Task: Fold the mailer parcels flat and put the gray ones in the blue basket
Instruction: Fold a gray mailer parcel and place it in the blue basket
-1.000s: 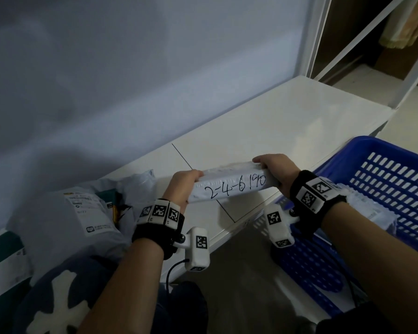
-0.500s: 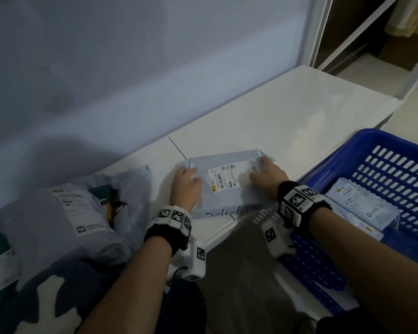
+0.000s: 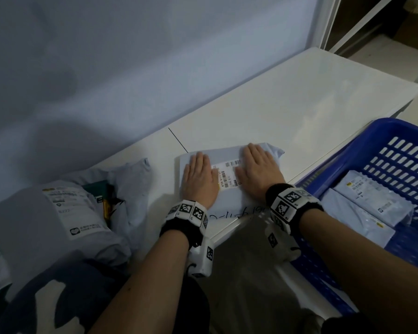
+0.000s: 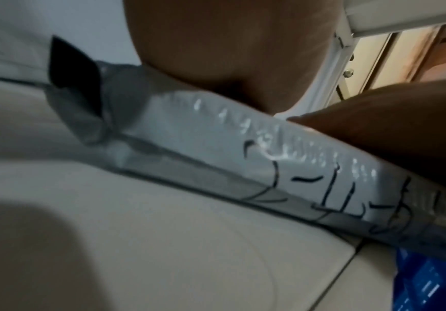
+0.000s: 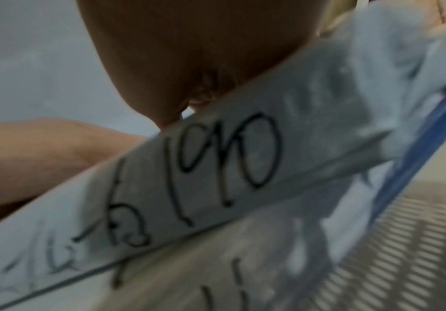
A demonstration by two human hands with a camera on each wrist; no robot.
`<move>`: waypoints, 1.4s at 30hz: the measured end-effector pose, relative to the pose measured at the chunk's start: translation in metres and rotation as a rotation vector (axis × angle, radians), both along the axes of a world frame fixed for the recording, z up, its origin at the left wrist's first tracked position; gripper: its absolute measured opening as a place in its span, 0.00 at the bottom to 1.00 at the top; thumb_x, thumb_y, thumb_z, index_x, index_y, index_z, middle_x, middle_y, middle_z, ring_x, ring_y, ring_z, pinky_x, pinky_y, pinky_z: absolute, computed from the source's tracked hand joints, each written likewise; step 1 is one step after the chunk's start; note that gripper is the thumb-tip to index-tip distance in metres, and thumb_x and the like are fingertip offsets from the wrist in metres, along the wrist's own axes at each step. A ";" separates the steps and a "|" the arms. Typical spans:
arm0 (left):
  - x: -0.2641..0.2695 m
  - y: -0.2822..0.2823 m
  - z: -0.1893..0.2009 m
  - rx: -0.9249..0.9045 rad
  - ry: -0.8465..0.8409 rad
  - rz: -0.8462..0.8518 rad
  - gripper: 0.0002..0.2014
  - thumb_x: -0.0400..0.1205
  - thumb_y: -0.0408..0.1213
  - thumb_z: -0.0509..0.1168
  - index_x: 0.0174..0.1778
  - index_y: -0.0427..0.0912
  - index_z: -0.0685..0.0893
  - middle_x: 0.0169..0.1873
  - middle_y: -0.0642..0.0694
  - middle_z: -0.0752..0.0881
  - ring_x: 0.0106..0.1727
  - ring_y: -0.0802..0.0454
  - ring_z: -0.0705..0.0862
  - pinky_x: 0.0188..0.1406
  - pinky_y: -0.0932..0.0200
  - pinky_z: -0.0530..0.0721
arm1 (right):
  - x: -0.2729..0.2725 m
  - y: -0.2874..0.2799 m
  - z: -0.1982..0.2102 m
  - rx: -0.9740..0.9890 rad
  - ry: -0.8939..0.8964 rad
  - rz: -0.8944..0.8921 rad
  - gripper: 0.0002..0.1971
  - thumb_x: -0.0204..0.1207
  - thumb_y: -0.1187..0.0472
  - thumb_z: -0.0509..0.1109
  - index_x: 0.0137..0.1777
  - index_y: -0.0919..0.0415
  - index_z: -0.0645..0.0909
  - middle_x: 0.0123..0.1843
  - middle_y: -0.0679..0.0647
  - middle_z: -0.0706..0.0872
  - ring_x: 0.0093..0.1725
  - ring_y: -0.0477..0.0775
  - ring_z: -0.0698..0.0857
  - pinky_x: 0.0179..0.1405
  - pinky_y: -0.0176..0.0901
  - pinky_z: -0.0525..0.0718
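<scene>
1. Near the desk's front edge, the gray mailer parcel [image 3: 229,182] now lies label-up; a second ago it was held up off the surface.
2. Left hand [image 3: 199,180] and right hand [image 3: 258,174] both press it with fingers straight and flat, clamped on nothing.
3. That looks like the flattening step nearly done.
4. Next stop, I'd judge: the blue basket [image 3: 396,131] off the right end, already holding flattened parcels [image 3: 369,201].
</scene>
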State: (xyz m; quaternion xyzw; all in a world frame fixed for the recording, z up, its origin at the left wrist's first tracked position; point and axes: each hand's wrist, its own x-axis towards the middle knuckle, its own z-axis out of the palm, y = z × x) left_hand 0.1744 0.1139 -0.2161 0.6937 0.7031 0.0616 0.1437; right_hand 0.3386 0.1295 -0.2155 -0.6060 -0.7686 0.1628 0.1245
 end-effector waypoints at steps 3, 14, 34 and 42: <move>-0.002 0.001 0.000 -0.016 -0.082 0.054 0.29 0.92 0.45 0.43 0.87 0.36 0.45 0.87 0.42 0.43 0.88 0.49 0.41 0.85 0.55 0.38 | 0.003 0.003 0.000 -0.009 0.060 -0.043 0.31 0.87 0.50 0.52 0.84 0.67 0.53 0.86 0.65 0.53 0.86 0.60 0.51 0.84 0.48 0.42; -0.016 -0.010 0.000 -0.094 -0.700 0.399 0.31 0.86 0.50 0.53 0.86 0.59 0.52 0.68 0.40 0.82 0.57 0.40 0.86 0.63 0.41 0.84 | 0.023 0.003 0.006 -0.328 0.467 -0.336 0.22 0.85 0.54 0.60 0.75 0.61 0.62 0.69 0.66 0.79 0.64 0.67 0.80 0.57 0.48 0.74; -0.008 -0.012 0.016 -0.133 -1.175 0.537 0.16 0.89 0.41 0.55 0.72 0.51 0.76 0.50 0.46 0.89 0.49 0.45 0.88 0.43 0.53 0.87 | 0.051 0.001 0.023 -0.674 1.359 -0.549 0.16 0.80 0.64 0.70 0.67 0.65 0.81 0.60 0.71 0.87 0.60 0.72 0.85 0.61 0.72 0.82; 0.014 -0.012 0.038 -0.129 -1.215 0.499 0.16 0.90 0.47 0.53 0.70 0.46 0.76 0.52 0.41 0.89 0.47 0.43 0.88 0.43 0.50 0.88 | 0.070 -0.010 0.038 -0.565 1.350 -0.585 0.18 0.80 0.55 0.71 0.68 0.59 0.82 0.57 0.66 0.89 0.60 0.71 0.87 0.60 0.72 0.83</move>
